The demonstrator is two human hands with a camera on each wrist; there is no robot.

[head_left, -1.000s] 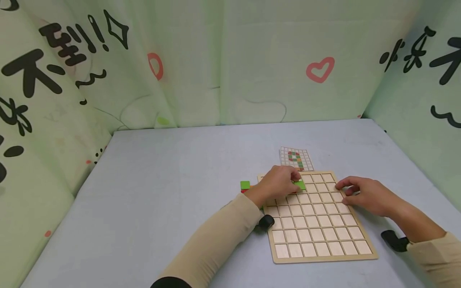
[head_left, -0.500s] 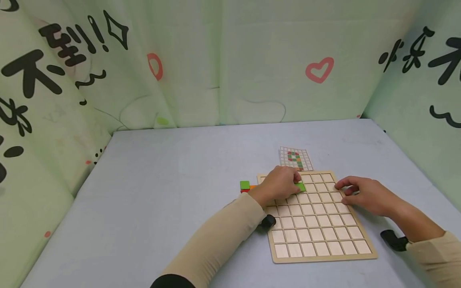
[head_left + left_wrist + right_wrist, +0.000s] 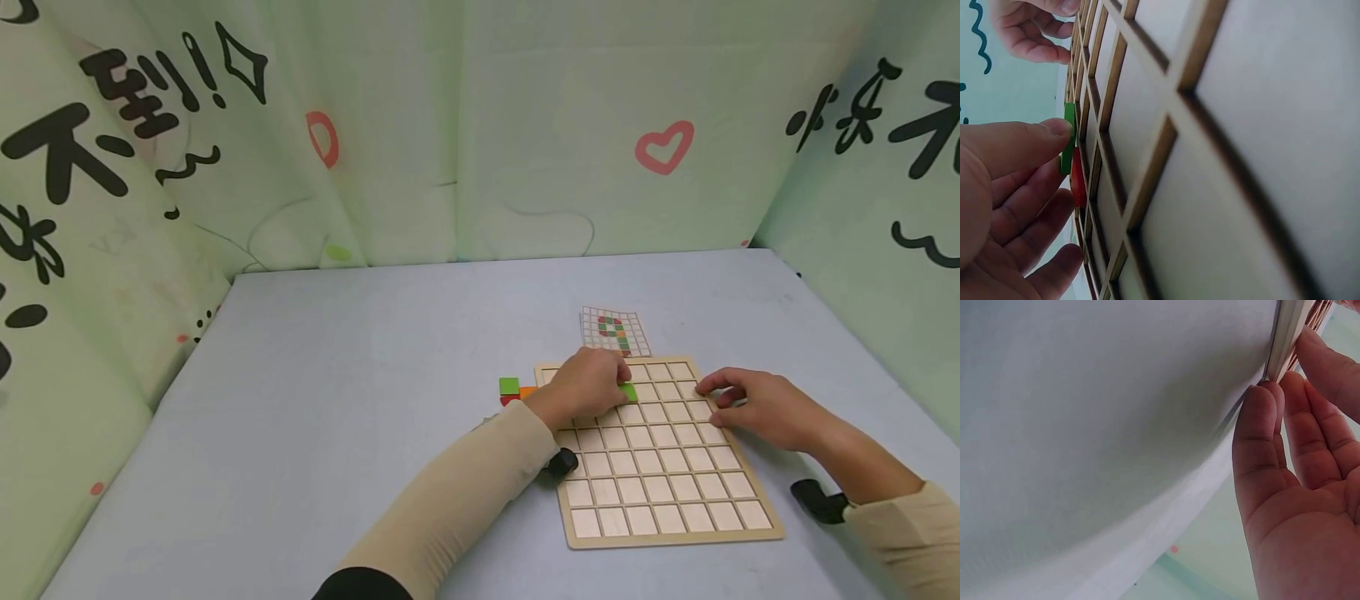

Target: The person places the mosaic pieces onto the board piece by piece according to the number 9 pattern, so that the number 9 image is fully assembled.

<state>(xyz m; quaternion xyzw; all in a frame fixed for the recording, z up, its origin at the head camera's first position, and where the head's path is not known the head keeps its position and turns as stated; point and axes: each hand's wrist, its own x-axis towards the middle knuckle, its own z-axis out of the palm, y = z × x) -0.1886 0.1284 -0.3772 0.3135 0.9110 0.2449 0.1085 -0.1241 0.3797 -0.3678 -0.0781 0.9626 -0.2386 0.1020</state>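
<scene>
My left hand [image 3: 588, 383] reaches over the upper part of a wooden grid board [image 3: 686, 483]. In the left wrist view its thumb and index finger pinch a thin green square tile [image 3: 1068, 140], standing slightly proud of the grid. A red tile [image 3: 1079, 181] lies in the grid right beside it, hidden behind the hand in the head view. At the board's right edge rests my right hand [image 3: 768, 410], fingertips against the rim and no tile in it. The right wrist view has its thumb [image 3: 1325, 369] at the frame [image 3: 1285, 347].
Beyond the board's far edge lies a pattern card [image 3: 591, 323] with red, green and orange squares. Left of the board are loose tiles: a green one [image 3: 508, 386], an orange one [image 3: 528, 392] and a red one [image 3: 509, 400], partly behind the left forearm. Curtains surround the white table [image 3: 360, 358].
My left hand has shifted slightly to the right with the green tile, so less of the tile shows in the head view. My right hand keeps its place on the board's edge.
</scene>
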